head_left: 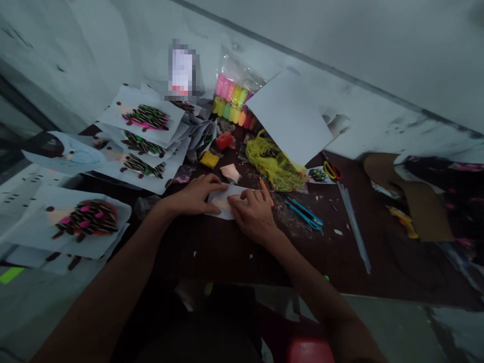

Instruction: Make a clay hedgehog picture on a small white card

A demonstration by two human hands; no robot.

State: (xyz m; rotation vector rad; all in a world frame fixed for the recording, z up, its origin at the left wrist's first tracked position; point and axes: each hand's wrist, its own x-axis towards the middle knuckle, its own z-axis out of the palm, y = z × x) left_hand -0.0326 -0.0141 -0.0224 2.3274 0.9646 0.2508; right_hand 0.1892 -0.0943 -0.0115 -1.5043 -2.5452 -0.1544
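Over on the left, hedgehog pictures [81, 222] lie in overlapping stacks, their white sheets running out past the tabletop's [227, 257] left side, one curling up at its corner. Their spines are thin, dark, striped slivers, dotted with pink and green blobs. Moving right, the left hand [194, 194] is spread low, thumb and fingers parted on a small white paper [221, 213] near the middle of the tabletop. This paper carries a smooth, pale peach shape, rounded at its left end, the rest under the right hand [254, 209]. The two hands are near each other but apart; the right one has its fingers bent down onto the shape, and whether they pinch anything I cannot tell.

Just beyond sit a yellow lump [209, 160], a red lump [225, 140] and a peach lump [230, 173], with a clear bag of colored tubs [232, 98] behind. In front of the hands, dark brown surface reaches to the near edge — two white specks there. An orange stick [265, 189] stands by the right hand, then a crinkled yellow plastic bag [278, 169] under a big blank sheet [291, 116]. Next come a blue-handled cutting tool [304, 214], red-and-yellow scissors [333, 170] and long translucent sticks [354, 227] — then brown cardboard [427, 212] at the right.
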